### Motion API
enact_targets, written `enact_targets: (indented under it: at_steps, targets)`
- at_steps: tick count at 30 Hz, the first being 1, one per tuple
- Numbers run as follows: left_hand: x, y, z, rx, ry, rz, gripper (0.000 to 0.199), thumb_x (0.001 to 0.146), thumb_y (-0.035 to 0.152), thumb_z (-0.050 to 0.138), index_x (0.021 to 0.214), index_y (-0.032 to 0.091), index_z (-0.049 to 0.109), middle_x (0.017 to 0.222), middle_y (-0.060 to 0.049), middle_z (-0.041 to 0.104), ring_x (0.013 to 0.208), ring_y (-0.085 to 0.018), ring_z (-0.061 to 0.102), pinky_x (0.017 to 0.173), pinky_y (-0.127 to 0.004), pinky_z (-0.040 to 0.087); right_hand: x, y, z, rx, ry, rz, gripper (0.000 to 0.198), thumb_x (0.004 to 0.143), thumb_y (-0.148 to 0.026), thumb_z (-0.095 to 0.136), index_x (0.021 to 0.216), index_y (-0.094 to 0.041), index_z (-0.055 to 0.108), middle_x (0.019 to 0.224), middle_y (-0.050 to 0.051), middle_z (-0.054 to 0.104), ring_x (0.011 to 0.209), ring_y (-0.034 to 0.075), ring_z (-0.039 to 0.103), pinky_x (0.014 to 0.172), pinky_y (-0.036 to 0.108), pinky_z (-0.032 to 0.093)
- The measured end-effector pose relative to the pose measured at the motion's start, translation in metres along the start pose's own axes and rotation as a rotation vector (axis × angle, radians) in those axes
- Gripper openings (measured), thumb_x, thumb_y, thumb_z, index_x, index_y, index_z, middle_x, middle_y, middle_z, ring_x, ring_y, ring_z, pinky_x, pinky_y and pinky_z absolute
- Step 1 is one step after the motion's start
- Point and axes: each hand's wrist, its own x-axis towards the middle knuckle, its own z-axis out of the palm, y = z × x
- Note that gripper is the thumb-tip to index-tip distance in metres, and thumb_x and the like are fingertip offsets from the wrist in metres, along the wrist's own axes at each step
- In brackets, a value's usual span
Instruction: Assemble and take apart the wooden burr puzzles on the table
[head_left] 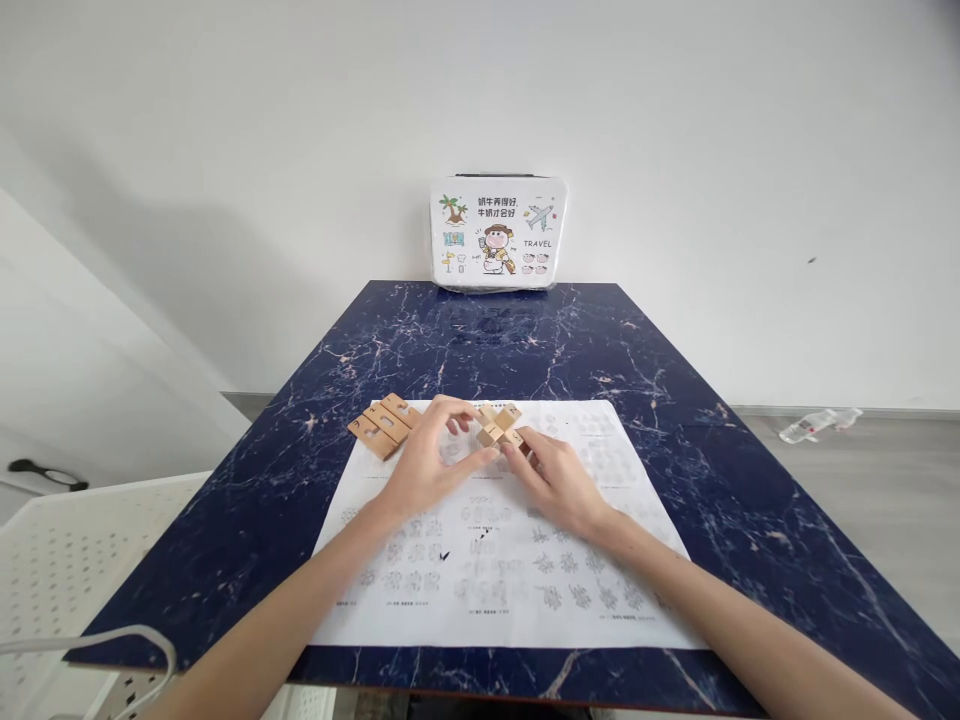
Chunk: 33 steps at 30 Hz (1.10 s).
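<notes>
Wooden cross, numbered ends pointing diagonally

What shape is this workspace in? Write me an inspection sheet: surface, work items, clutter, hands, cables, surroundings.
Surface: dark blue marbled table, printed sheet lying on it.
Work items: wooden block assembly above the sheet; slotted wooden pieces to its left.
Clutter: white illustrated case standing at the far edge.
Hands: left hand and right hand hold the assembly between them.
Cables: white cable, lower left.
Surroundings: pale wall behind; white perforated furniture left; clear bottle on the floor, right.
</notes>
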Motion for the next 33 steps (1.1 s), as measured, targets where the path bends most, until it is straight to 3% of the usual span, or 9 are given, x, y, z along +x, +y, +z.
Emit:
enact_targets:
  at_steps: [2, 4, 6, 8, 16, 22, 28, 31, 33]
  targets:
    - [0.002, -0.005, -0.004, -0.111, -0.046, -0.070, 0.054, 0.086, 0.043, 0.080, 0.132, 0.026, 0.056, 0.133, -0.011, 0.062, 0.119, -0.026, 0.063, 0.104, -0.045, 0.050, 0.000, 0.001, -0.001, -0.016, -0.024, -0.031, 0.030, 0.107, -0.040, 0.041, 0.087, -0.022, 0.053, 0.075, 0.003, 0.062, 0.062, 0.016, 0.053, 0.060, 0.032, 0.040]
    - [0.003, -0.010, -0.008, -0.275, -0.183, -0.164, 0.064, 0.088, 0.046, 0.079, 0.142, 0.027, 0.051, 0.141, -0.012, 0.060, 0.129, -0.029, 0.060, 0.110, -0.048, 0.048, -0.001, 0.001, -0.002, -0.031, -0.078, -0.062, 0.028, 0.107, -0.039, 0.040, 0.088, -0.022, 0.052, 0.077, 0.003, 0.063, 0.062, 0.016, 0.053, 0.061, 0.032, 0.041]
    - [0.002, -0.013, -0.011, -0.388, -0.325, -0.245, 0.063, 0.089, 0.050, 0.077, 0.143, 0.026, 0.055, 0.140, -0.013, 0.064, 0.130, -0.031, 0.061, 0.111, -0.049, 0.048, -0.003, 0.000, -0.002, -0.032, -0.128, -0.083, 0.028, 0.107, -0.040, 0.040, 0.089, -0.023, 0.052, 0.078, 0.003, 0.064, 0.062, 0.016, 0.053, 0.060, 0.032, 0.041]
    - [0.002, -0.014, -0.012, -0.437, -0.384, -0.296, 0.059, 0.088, 0.051, 0.077, 0.138, 0.024, 0.061, 0.134, -0.013, 0.069, 0.126, -0.032, 0.064, 0.110, -0.050, 0.049, -0.005, -0.002, -0.004, -0.019, -0.151, -0.095, 0.029, 0.108, -0.041, 0.039, 0.089, -0.023, 0.051, 0.077, 0.003, 0.063, 0.061, 0.017, 0.052, 0.058, 0.033, 0.040]
    - [0.003, -0.007, -0.012, -0.407, -0.347, -0.292, 0.056, 0.083, 0.046, 0.081, 0.132, 0.023, 0.066, 0.128, -0.012, 0.072, 0.119, -0.031, 0.066, 0.104, -0.048, 0.050, -0.006, -0.006, -0.006, -0.007, -0.161, -0.113, 0.035, 0.110, -0.044, 0.034, 0.093, -0.023, 0.056, 0.076, 0.003, 0.065, 0.062, 0.017, 0.055, 0.059, 0.032, 0.044]
    - [0.004, -0.003, -0.011, -0.255, -0.289, -0.274, 0.041, 0.089, 0.048, 0.073, 0.120, 0.022, 0.071, 0.109, -0.008, 0.075, 0.102, -0.026, 0.069, 0.091, -0.039, 0.053, -0.005, 0.001, 0.001, -0.172, -0.083, -0.152, 0.031, 0.110, -0.042, 0.035, 0.091, -0.023, 0.051, 0.077, 0.004, 0.063, 0.058, 0.016, 0.052, 0.055, 0.031, 0.037]
    - [0.007, 0.005, -0.009, -0.241, -0.278, -0.312, 0.042, 0.089, 0.052, 0.072, 0.117, 0.020, 0.069, 0.101, -0.006, 0.073, 0.091, -0.023, 0.067, 0.082, -0.035, 0.053, -0.004, 0.004, 0.004, -0.361, -0.007, -0.236, 0.031, 0.112, -0.039, 0.032, 0.094, -0.022, 0.050, 0.080, 0.005, 0.064, 0.055, 0.017, 0.051, 0.053, 0.033, 0.032]
    - [0.006, 0.007, -0.007, -0.205, -0.245, -0.354, 0.041, 0.093, 0.059, 0.063, 0.095, 0.019, 0.070, 0.089, -0.005, 0.070, 0.081, -0.022, 0.065, 0.075, -0.034, 0.052, -0.002, 0.004, 0.003, -0.448, 0.035, -0.269, 0.028, 0.113, -0.033, 0.030, 0.098, -0.022, 0.052, 0.084, 0.006, 0.065, 0.056, 0.017, 0.052, 0.053, 0.033, 0.032]
    - [0.004, 0.006, -0.004, -0.215, -0.201, -0.387, 0.051, 0.099, 0.064, 0.049, 0.082, 0.019, 0.067, 0.083, -0.006, 0.069, 0.079, -0.022, 0.064, 0.075, -0.036, 0.053, 0.000, 0.005, 0.000, -0.470, 0.063, -0.265, 0.028, 0.112, -0.027, 0.028, 0.099, -0.022, 0.052, 0.084, 0.006, 0.065, 0.057, 0.017, 0.053, 0.053, 0.033, 0.031]
